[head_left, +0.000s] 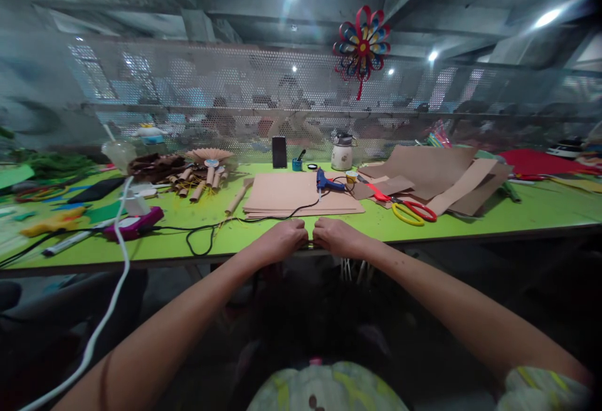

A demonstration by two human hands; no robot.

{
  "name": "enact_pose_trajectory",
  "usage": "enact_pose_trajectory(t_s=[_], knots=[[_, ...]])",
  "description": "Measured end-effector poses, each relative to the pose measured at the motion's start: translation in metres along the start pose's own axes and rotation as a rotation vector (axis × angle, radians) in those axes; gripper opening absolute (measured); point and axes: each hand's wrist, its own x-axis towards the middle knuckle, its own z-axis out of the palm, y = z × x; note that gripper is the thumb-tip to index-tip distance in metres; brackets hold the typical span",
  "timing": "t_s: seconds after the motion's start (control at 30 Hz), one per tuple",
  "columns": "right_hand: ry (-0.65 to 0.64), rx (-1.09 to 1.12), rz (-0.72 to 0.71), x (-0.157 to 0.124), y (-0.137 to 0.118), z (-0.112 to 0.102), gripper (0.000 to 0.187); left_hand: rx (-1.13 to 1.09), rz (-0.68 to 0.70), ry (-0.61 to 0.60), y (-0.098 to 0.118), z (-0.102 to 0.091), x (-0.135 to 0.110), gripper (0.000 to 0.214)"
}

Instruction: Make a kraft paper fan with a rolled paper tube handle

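At the front edge of the green table (254, 238), my left hand (286, 238) and my right hand (336, 237) rest close together, a narrow gap between them. Both have their fingers curled closed, and whatever they may hold is hidden or too small to name. Just beyond them lies a stack of brown cardboard sheets (277, 194). On that stack sits a blue glue gun (327, 181), its black cord (244, 218) running left across the table. Scissors with red and yellow handles (404, 206) lie to the right of the stack.
Brown paper pieces (427, 169) are heaped on the right. Small paper rolls with yellow strings (200, 188) lie at the left, near a purple power strip (136, 223) with a white cable (123, 273). A phone (279, 152) and a jar (342, 154) stand at the back.
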Motion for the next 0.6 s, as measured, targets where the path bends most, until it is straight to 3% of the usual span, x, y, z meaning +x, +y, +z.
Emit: enact_pose_trajectory(t_s=[0.3,0.6], knots=[[0.003,-0.006,-0.020,-0.004,0.003,0.003,0.019,0.027,0.032,-0.056,-0.005,-0.011,-0.006,0.027],[0.024,0.150,0.082,-0.014,0.010,0.002,0.011,-0.033,-0.027,0.031,-0.006,-0.006,-0.015,0.021]])
